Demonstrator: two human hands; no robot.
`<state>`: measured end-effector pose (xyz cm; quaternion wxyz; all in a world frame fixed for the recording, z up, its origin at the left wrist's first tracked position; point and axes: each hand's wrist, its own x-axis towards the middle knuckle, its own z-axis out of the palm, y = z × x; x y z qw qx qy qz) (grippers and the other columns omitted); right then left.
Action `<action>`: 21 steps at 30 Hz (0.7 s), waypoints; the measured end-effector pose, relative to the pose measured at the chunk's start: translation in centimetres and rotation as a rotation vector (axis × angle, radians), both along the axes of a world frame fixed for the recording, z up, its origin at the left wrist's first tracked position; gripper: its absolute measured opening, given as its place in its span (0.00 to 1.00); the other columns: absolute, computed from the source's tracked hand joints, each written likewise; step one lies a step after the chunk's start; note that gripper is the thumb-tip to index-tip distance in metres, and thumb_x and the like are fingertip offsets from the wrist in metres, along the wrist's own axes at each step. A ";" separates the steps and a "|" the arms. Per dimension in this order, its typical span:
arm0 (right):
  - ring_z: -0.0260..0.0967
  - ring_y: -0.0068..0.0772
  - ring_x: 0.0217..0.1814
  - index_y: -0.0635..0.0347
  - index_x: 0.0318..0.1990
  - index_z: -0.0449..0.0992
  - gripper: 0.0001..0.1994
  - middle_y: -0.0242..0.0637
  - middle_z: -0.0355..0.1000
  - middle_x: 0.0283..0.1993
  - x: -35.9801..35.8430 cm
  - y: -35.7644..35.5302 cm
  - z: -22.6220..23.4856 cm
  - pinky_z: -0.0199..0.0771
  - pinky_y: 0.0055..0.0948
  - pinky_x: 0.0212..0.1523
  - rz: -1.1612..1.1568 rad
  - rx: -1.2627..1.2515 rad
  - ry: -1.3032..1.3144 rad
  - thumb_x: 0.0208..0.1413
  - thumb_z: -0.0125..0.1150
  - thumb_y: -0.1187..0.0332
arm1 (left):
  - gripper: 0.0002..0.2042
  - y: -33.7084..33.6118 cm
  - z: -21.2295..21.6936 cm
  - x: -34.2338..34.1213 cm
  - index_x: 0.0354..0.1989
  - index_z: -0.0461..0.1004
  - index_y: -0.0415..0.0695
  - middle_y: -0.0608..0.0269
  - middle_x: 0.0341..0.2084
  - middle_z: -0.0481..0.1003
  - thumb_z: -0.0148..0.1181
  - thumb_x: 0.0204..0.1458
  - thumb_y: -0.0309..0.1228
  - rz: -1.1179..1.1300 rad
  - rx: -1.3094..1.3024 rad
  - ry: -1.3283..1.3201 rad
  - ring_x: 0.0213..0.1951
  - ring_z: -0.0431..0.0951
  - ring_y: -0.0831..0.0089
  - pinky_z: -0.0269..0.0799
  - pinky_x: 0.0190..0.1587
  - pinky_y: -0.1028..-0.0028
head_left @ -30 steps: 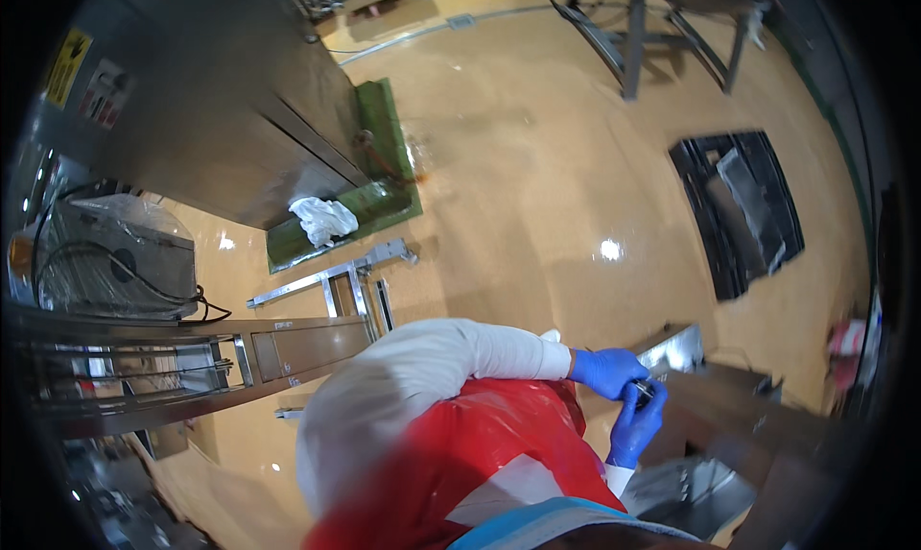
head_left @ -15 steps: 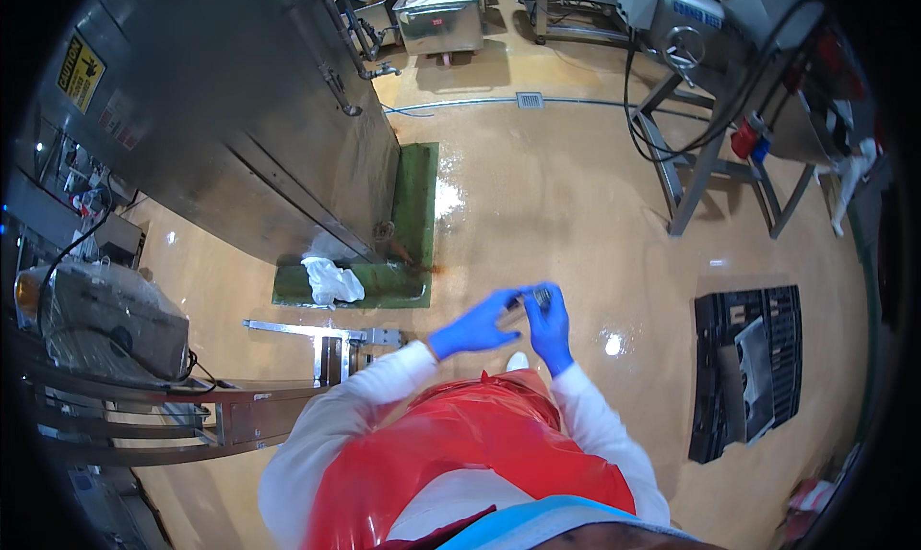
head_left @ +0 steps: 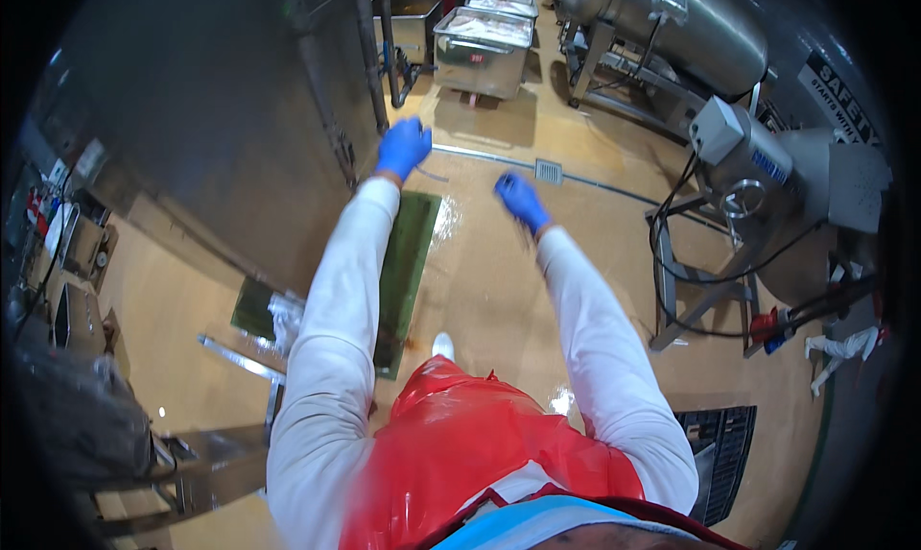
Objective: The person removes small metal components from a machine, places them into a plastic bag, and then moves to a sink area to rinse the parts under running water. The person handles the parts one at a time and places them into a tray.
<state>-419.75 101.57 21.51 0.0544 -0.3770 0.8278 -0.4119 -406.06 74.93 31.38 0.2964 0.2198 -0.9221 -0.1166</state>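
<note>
My hands have parted from mid-frame: left hand [head_left: 403, 147] now reaches upper centre, loosely curled by a thin strip [head_left: 431, 175], grip unclear; right hand [head_left: 521, 201] hangs open, empty, above the floor [head_left: 499, 291].

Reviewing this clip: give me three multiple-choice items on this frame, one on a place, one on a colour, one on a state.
1. Where does the green mat lie?
A. on the floor beside the tall steel cabinet
B. on top of a cart
C. hung on a wall

2. What colour are the gloves on the left hand and right hand?
A. white
B. blue
C. black

3. How are the two hands placed?
A. clasped together
B. apart, both raised in front
C. both resting on the red apron

Key: 1 A, the mat lies flat at the cabinet's foot; 2 B, both gloves are blue; 3 B, bare floor shows between them.
</note>
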 end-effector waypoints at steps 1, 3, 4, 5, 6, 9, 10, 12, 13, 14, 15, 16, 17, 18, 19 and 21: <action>0.79 0.54 0.50 0.62 0.47 0.79 0.16 0.54 0.80 0.46 1.5 -1.4 -1.4 0.78 0.43 0.52 0.109 0.059 -0.028 0.59 0.63 0.59 | 0.16 -1.7 -2.0 -1.0 0.42 0.79 0.40 0.42 0.39 0.80 0.62 0.57 0.42 0.012 0.029 -0.003 0.43 0.81 0.45 0.78 0.46 0.52; 0.80 0.49 0.48 0.61 0.47 0.80 0.16 0.53 0.80 0.45 3.0 -2.8 -4.7 0.78 0.41 0.51 0.272 0.205 -0.242 0.60 0.62 0.58 | 0.17 -3.6 -5.4 -2.5 0.47 0.76 0.42 0.43 0.44 0.78 0.61 0.59 0.43 0.049 0.010 -0.100 0.47 0.80 0.46 0.78 0.47 0.51; 0.80 0.49 0.48 0.61 0.47 0.80 0.17 0.53 0.80 0.46 3.4 -2.7 -5.8 0.78 0.42 0.51 0.270 0.281 -0.361 0.60 0.62 0.57 | 0.18 -3.6 -6.9 -4.1 0.49 0.75 0.42 0.44 0.46 0.76 0.60 0.61 0.44 0.028 -0.037 -0.178 0.48 0.79 0.46 0.78 0.48 0.51; 0.80 0.50 0.48 0.61 0.48 0.79 0.18 0.52 0.80 0.46 2.5 -3.9 -5.9 0.78 0.42 0.51 0.279 0.352 -0.440 0.60 0.61 0.56 | 0.18 -4.5 -7.0 -5.8 0.51 0.73 0.42 0.45 0.47 0.75 0.60 0.62 0.44 0.024 -0.093 -0.217 0.49 0.78 0.46 0.78 0.48 0.51; 0.79 0.50 0.48 0.61 0.48 0.80 0.19 0.52 0.81 0.46 0.9 -5.4 -6.4 0.78 0.42 0.51 0.338 0.343 -0.352 0.59 0.61 0.56 | 0.18 -4.9 -6.8 -6.9 0.49 0.75 0.42 0.48 0.44 0.76 0.59 0.62 0.45 -0.004 -0.185 -0.223 0.47 0.79 0.50 0.78 0.49 0.54; 0.79 0.51 0.48 0.62 0.48 0.79 0.21 0.52 0.81 0.46 -1.7 -13.2 -7.5 0.77 0.44 0.52 0.464 0.316 -0.238 0.58 0.61 0.52 | 0.14 -8.6 -9.0 -8.4 0.42 0.78 0.46 0.52 0.37 0.77 0.56 0.64 0.44 0.064 -0.214 -0.223 0.42 0.81 0.55 0.80 0.45 0.59; 0.79 0.51 0.48 0.61 0.47 0.80 0.20 0.51 0.81 0.46 -3.8 -15.3 -8.1 0.77 0.43 0.52 0.425 0.315 -0.227 0.57 0.62 0.53 | 0.13 -9.6 -9.6 -10.0 0.41 0.77 0.47 0.53 0.36 0.77 0.56 0.64 0.44 0.014 -0.218 -0.250 0.41 0.81 0.55 0.80 0.44 0.59; 0.79 0.51 0.48 0.61 0.47 0.80 0.19 0.51 0.81 0.46 -5.2 -22.0 -10.4 0.78 0.42 0.52 0.459 0.308 -0.223 0.55 0.64 0.55 | 0.12 -13.1 -10.9 -9.2 0.40 0.77 0.48 0.53 0.34 0.76 0.55 0.65 0.43 0.014 -0.218 -0.353 0.38 0.82 0.56 0.81 0.41 0.59; 0.79 0.49 0.47 0.61 0.47 0.80 0.18 0.49 0.81 0.45 -6.8 -23.0 -11.3 0.78 0.41 0.52 0.470 0.313 -0.258 0.54 0.66 0.57 | 0.11 -12.6 -10.8 -10.1 0.39 0.75 0.48 0.54 0.33 0.76 0.55 0.65 0.42 -0.024 -0.215 -0.396 0.36 0.82 0.56 0.80 0.39 0.59; 0.79 0.47 0.46 0.60 0.46 0.80 0.17 0.48 0.81 0.44 -8.6 -24.2 -12.1 0.78 0.40 0.51 0.484 0.319 -0.290 0.53 0.68 0.59 | 0.10 -12.3 -10.5 -10.7 0.38 0.74 0.47 0.55 0.32 0.76 0.54 0.66 0.40 -0.061 -0.211 -0.436 0.34 0.81 0.56 0.80 0.37 0.58; 0.79 0.44 0.44 0.60 0.46 0.80 0.17 0.46 0.81 0.43 -10.5 -25.6 -12.6 0.78 0.39 0.51 0.506 0.315 -0.311 0.52 0.69 0.61 | 0.09 -12.2 -9.5 -11.7 0.38 0.72 0.47 0.56 0.30 0.75 0.54 0.66 0.38 -0.087 -0.218 -0.468 0.32 0.81 0.56 0.79 0.35 0.58; 0.78 0.40 0.43 0.60 0.45 0.80 0.16 0.44 0.81 0.42 -10.6 -27.1 -12.7 0.77 0.38 0.50 0.567 0.231 -0.376 0.51 0.70 0.63 | 0.08 -12.5 -9.6 -11.8 0.37 0.72 0.47 0.56 0.30 0.75 0.54 0.65 0.38 -0.082 -0.220 -0.466 0.31 0.81 0.55 0.79 0.34 0.58; 0.77 0.36 0.42 0.60 0.45 0.79 0.16 0.41 0.81 0.41 -10.7 -28.3 -12.8 0.77 0.36 0.50 0.622 0.148 -0.446 0.50 0.72 0.65 | 0.08 -12.4 -9.8 -11.7 0.36 0.71 0.47 0.57 0.29 0.75 0.55 0.64 0.37 -0.080 -0.222 -0.464 0.30 0.80 0.55 0.78 0.33 0.57; 0.77 0.31 0.41 0.60 0.45 0.79 0.16 0.38 0.81 0.40 -10.7 -29.5 -12.7 0.77 0.35 0.49 0.685 0.060 -0.523 0.49 0.73 0.66 | 0.08 -12.2 -9.7 -11.5 0.35 0.71 0.48 0.57 0.28 0.75 0.56 0.64 0.36 -0.068 -0.228 -0.469 0.29 0.80 0.54 0.78 0.32 0.57; 0.75 0.28 0.41 0.60 0.45 0.79 0.16 0.35 0.80 0.39 -11.1 -30.0 -12.9 0.77 0.34 0.48 0.769 -0.027 -0.617 0.50 0.73 0.66 | 0.07 -11.9 -9.7 -11.6 0.36 0.71 0.47 0.56 0.28 0.75 0.56 0.63 0.36 -0.054 -0.174 -0.436 0.29 0.80 0.54 0.77 0.32 0.56; 0.72 0.22 0.39 0.60 0.44 0.79 0.15 0.30 0.78 0.37 -11.5 -28.9 -13.7 0.76 0.33 0.47 0.904 -0.192 -0.792 0.51 0.73 0.66 | 0.07 -11.0 -9.9 -11.9 0.36 0.70 0.47 0.54 0.29 0.75 0.57 0.62 0.36 -0.043 -0.074 -0.339 0.29 0.80 0.53 0.76 0.31 0.56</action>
